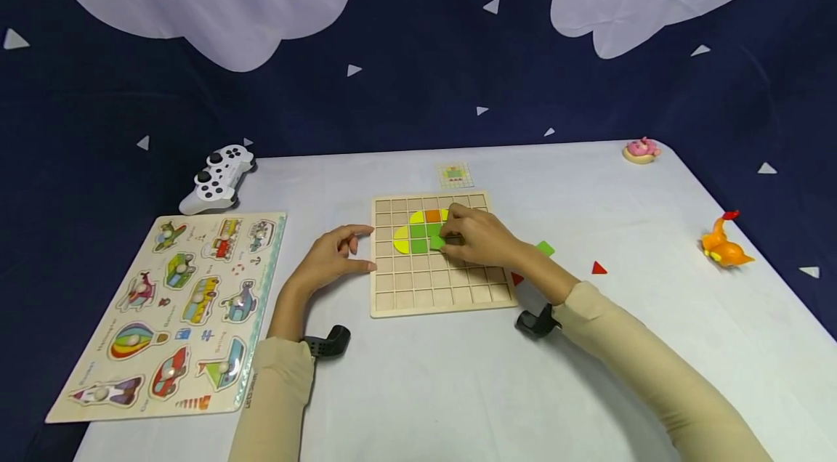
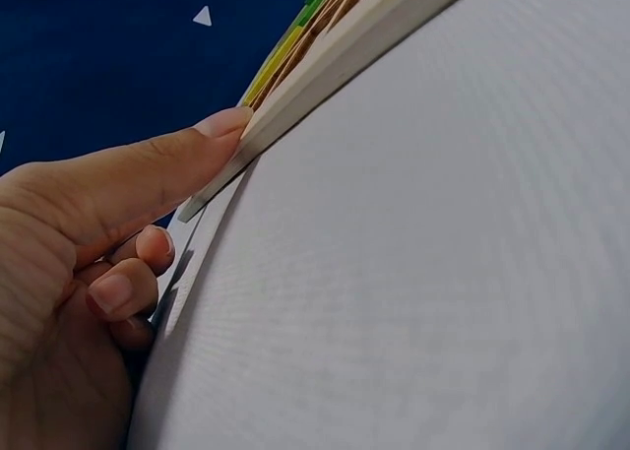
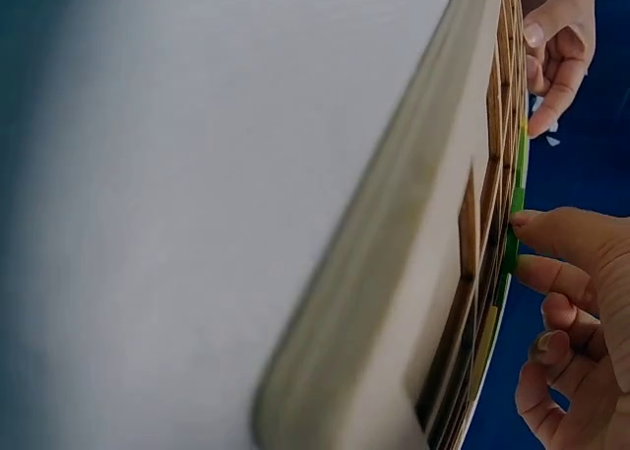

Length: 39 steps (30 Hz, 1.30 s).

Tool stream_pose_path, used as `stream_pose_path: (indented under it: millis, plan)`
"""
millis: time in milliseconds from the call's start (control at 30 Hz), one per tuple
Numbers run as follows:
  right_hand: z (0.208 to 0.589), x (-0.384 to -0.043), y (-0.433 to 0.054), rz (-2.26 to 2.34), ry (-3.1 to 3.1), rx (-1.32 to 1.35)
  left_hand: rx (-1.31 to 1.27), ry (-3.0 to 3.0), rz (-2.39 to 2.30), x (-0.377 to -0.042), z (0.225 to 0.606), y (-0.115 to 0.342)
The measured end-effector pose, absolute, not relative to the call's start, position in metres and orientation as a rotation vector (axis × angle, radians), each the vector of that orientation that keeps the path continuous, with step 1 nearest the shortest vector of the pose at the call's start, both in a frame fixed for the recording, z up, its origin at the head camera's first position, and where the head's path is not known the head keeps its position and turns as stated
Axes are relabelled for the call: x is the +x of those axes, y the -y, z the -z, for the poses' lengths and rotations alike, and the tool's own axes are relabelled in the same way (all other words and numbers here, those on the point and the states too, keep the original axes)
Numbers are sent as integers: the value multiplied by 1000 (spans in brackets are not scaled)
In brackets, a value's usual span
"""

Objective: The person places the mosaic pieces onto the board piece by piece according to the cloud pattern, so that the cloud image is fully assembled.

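A wooden grid board [image 1: 418, 301] lies on the table with yellow, green and orange pieces set in its cells. My right hand [image 1: 480, 235] pinches a green square tile [image 1: 437, 242] between thumb and fingertips, over the board's middle and slightly tilted. In the right wrist view, the thumb and index finger of that hand meet the green piece along the board. My left hand [image 1: 332, 255] rests its thumb and index finger against the board's left edge, spread apart. The left wrist view shows its thumb [image 2: 187, 164] on the wooden rim, other fingers loosely curled.
A small pattern card [image 1: 454, 175] lies behind the board. Right of it are a loose green piece [image 1: 546, 248] and red triangles [image 1: 599, 268]. A vehicle peg puzzle [image 1: 163, 317] and white game controller [image 1: 219, 179] lie left. An orange toy [image 1: 724, 248] and pink figure [image 1: 641, 150] stand right.
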State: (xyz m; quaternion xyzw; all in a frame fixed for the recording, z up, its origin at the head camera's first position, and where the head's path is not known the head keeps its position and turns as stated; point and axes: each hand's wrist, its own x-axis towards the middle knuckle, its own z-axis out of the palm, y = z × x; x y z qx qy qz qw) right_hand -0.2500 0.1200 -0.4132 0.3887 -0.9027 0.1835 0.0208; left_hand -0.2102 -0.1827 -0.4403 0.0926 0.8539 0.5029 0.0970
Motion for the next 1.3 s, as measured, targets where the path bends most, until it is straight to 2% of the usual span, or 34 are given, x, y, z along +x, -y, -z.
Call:
stream_pose_path:
  millis: [833, 1300]
  plan:
    - [407, -243, -123, -571, 2847, 1191, 275, -2521, -1495, -211, 443, 181]
    - [401, -232, -196, -572, 2915, 902, 278, -2523, -1490, -209, 440, 182]
